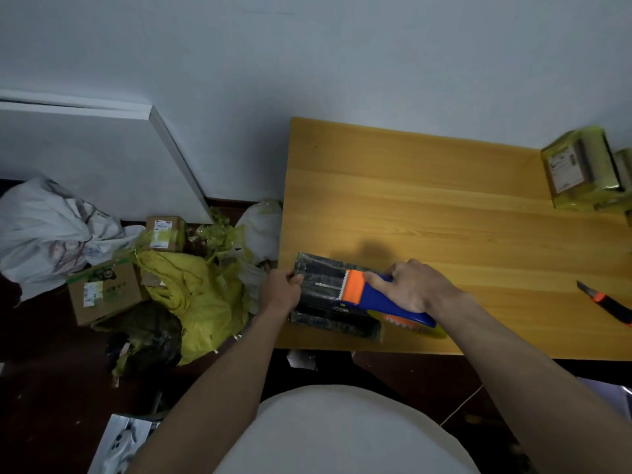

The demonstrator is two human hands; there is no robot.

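Two grips work at the near left corner of the surface (427, 213), as I read it from my end. The left grip (282, 289) pinches the left end of a dark package (321, 275) wrapped in clear film, which lies flat right at that corner, its long side running along the near edge. The right grip (413, 285) is clamped round the blue handle of a tape dispenser (369, 297), fingers curled over it. The dispenser's orange toothed head rests on top of the package, near its middle, and a yellow roll shows under the handle.

Further right, close to the right edge and well apart from the package, I see a utility knife (607, 304) with an orange slider lying flat. At the far right corner stand several parcels bound in yellow tape (578, 169), one with a white label facing me.

Off the left edge, on the floor, a yellow bag (201, 295) lies beside a cardboard box (106, 292), with a smaller box (166, 233) and a white sack (44, 230) beyond them, near the wall.
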